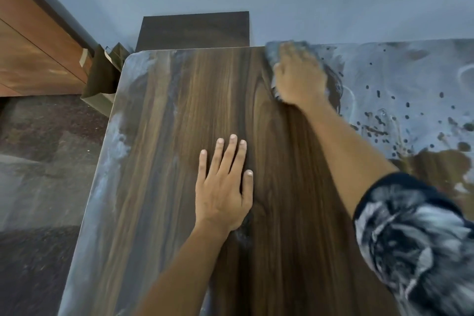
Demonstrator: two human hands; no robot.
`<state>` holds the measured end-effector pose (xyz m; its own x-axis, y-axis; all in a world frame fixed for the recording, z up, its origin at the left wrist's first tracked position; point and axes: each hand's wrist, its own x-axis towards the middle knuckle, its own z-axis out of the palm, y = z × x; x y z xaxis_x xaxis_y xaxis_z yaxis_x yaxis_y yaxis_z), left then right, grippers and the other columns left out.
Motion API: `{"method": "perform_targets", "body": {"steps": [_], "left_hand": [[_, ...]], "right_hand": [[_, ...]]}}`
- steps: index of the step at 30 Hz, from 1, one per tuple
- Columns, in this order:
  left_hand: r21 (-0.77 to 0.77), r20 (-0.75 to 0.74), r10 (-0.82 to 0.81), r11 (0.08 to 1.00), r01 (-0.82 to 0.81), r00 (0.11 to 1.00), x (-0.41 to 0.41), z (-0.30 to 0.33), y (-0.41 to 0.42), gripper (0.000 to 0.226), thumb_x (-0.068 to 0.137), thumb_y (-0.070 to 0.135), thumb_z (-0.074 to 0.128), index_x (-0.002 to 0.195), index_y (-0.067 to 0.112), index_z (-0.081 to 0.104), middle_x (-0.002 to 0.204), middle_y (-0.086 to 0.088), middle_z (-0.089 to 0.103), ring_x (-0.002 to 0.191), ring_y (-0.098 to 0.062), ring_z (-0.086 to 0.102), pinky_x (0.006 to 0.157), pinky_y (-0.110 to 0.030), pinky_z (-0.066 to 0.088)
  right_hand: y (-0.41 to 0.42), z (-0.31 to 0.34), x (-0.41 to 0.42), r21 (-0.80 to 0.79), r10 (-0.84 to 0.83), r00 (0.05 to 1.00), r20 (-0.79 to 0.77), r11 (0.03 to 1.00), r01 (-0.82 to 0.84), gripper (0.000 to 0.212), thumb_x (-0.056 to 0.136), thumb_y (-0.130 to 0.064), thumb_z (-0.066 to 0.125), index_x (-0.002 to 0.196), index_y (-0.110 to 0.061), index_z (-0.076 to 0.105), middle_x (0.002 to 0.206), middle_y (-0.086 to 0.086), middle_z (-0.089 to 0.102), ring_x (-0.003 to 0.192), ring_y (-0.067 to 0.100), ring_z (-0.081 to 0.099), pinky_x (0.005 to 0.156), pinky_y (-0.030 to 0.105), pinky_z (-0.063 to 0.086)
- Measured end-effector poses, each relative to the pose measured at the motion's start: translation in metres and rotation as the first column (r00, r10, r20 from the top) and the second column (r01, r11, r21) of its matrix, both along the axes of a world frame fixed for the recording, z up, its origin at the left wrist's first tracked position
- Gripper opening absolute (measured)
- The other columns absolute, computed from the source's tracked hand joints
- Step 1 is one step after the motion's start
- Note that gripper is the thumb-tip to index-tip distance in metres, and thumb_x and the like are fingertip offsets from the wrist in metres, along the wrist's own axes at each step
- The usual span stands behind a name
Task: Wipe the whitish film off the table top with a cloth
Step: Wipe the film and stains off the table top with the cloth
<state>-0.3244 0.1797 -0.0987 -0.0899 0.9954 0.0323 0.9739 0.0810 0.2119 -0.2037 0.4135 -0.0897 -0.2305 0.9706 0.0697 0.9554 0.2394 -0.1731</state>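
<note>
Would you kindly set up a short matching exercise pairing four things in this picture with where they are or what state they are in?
Things:
1. left hand
2. right hand
3. whitish film
4. dark cabinet

States or places:
A. covers the table top's right part
B. stands beyond the table's far edge, against the wall
C. lies flat with straight fingers on wiped wood
D. presses the cloth near the far edge

Pairs: 1-C, 2-D, 3-A, 4-B

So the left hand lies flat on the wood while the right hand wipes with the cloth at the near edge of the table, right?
Not quite. In the head view the right hand presses the cloth at the far edge of the table, by the wall. The left hand does lie flat.
</note>
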Motion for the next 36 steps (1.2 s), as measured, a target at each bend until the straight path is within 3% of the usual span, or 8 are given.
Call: {"method": "perform_targets", "body": {"steps": [5, 8, 12, 16, 21, 28, 31, 36], "left_hand": [[-0.005, 0.022, -0.093, 0.996, 0.093, 0.995, -0.001, 0.001, 0.003, 0.052, 0.095, 0.035, 0.024, 0.144, 0.017, 0.030, 0.152, 0.000, 0.028, 0.142, -0.018, 0.017, 0.115, -0.041, 0.011], [-0.003, 0.033, -0.095, 0.995, 0.096, 0.995, -0.002, -0.001, 0.003, 0.051, 0.095, 0.034, 0.024, 0.144, 0.018, 0.029, 0.152, 0.001, 0.027, 0.142, -0.017, 0.015, 0.116, -0.041, 0.012], [-0.008, 0.039, -0.094, 0.996, 0.094, 0.995, -0.001, 0.000, 0.003, 0.052, 0.095, 0.034, 0.023, 0.144, 0.018, 0.029, 0.152, 0.001, 0.026, 0.142, -0.017, 0.015, 0.116, -0.040, 0.014], [-0.010, 0.045, -0.096, 0.995, 0.096, 0.994, 0.000, 0.001, 0.004, 0.052, 0.095, 0.035, 0.023, 0.144, 0.018, 0.028, 0.152, 0.002, 0.025, 0.142, -0.016, 0.014, 0.115, -0.040, 0.013], [-0.005, 0.059, -0.089, 0.996, 0.089, 0.994, 0.001, 0.000, 0.003, 0.052, 0.095, 0.035, 0.022, 0.144, 0.019, 0.028, 0.153, 0.003, 0.025, 0.142, -0.015, 0.013, 0.115, -0.039, 0.011], [-0.018, 0.059, -0.087, 0.996, 0.088, 0.994, 0.000, 0.000, 0.003, 0.052, 0.095, 0.035, 0.022, 0.145, 0.020, 0.027, 0.153, 0.003, 0.024, 0.143, -0.014, 0.013, 0.116, -0.039, 0.011], [-0.018, 0.059, -0.084, 0.996, 0.085, 0.995, 0.000, 0.001, 0.004, 0.053, 0.094, 0.035, 0.022, 0.145, 0.020, 0.028, 0.153, 0.004, 0.024, 0.143, -0.013, 0.012, 0.116, -0.037, 0.010], [-0.026, 0.051, -0.093, 0.995, 0.094, 0.994, 0.000, 0.001, 0.005, 0.053, 0.094, 0.035, 0.022, 0.145, 0.020, 0.027, 0.153, 0.003, 0.022, 0.143, -0.014, 0.011, 0.116, -0.038, 0.010]], "right_hand": [[-0.015, 0.000, 0.056, -0.092, -0.452, 0.890, -0.060, 0.890, 0.446, 0.055, 0.099, -0.033, 0.016, 0.148, -0.007, 0.007, 0.156, 0.010, 0.008, 0.143, 0.029, 0.007, 0.117, 0.041, 0.006], [-0.066, -0.004, 0.033, -0.099, -0.542, 0.837, -0.073, 0.839, 0.535, 0.055, 0.099, -0.032, 0.017, 0.148, -0.009, 0.006, 0.156, 0.009, 0.005, 0.143, 0.031, 0.004, 0.116, 0.041, 0.003], [-0.097, -0.008, -0.003, -0.026, -0.188, 0.980, -0.064, 0.982, 0.187, 0.053, 0.099, -0.034, 0.023, 0.148, -0.015, 0.015, 0.156, 0.005, 0.013, 0.143, 0.029, 0.009, 0.115, 0.039, 0.004], [-0.027, -0.004, 0.026, 0.013, 0.130, 0.991, 0.038, 0.991, -0.131, 0.051, 0.098, -0.034, 0.022, 0.146, -0.017, 0.022, 0.154, 0.004, 0.021, 0.141, 0.026, 0.017, 0.116, 0.043, 0.012], [0.022, -0.001, 0.070, -0.054, -0.276, 0.961, 0.001, 0.960, 0.275, 0.054, 0.099, -0.034, 0.016, 0.148, -0.011, 0.010, 0.156, 0.009, 0.010, 0.143, 0.028, 0.009, 0.117, 0.042, 0.007], [-0.079, -0.003, 0.033, -0.115, -0.548, 0.828, -0.116, 0.836, 0.537, 0.056, 0.099, -0.032, 0.017, 0.148, -0.008, 0.007, 0.156, 0.009, 0.007, 0.142, 0.032, 0.006, 0.115, 0.042, 0.004], [-0.137, -0.005, 0.005, -0.101, -0.423, 0.901, -0.096, 0.905, 0.414, 0.055, 0.099, -0.032, 0.019, 0.148, -0.011, 0.009, 0.156, 0.008, 0.008, 0.143, 0.032, 0.006, 0.115, 0.041, 0.003], [-0.163, -0.004, 0.013, -0.044, 0.142, 0.988, -0.055, 0.989, -0.144, 0.052, 0.095, -0.035, 0.018, 0.145, -0.021, 0.024, 0.152, 0.000, 0.025, 0.141, 0.025, 0.020, 0.114, 0.039, 0.013]]}}
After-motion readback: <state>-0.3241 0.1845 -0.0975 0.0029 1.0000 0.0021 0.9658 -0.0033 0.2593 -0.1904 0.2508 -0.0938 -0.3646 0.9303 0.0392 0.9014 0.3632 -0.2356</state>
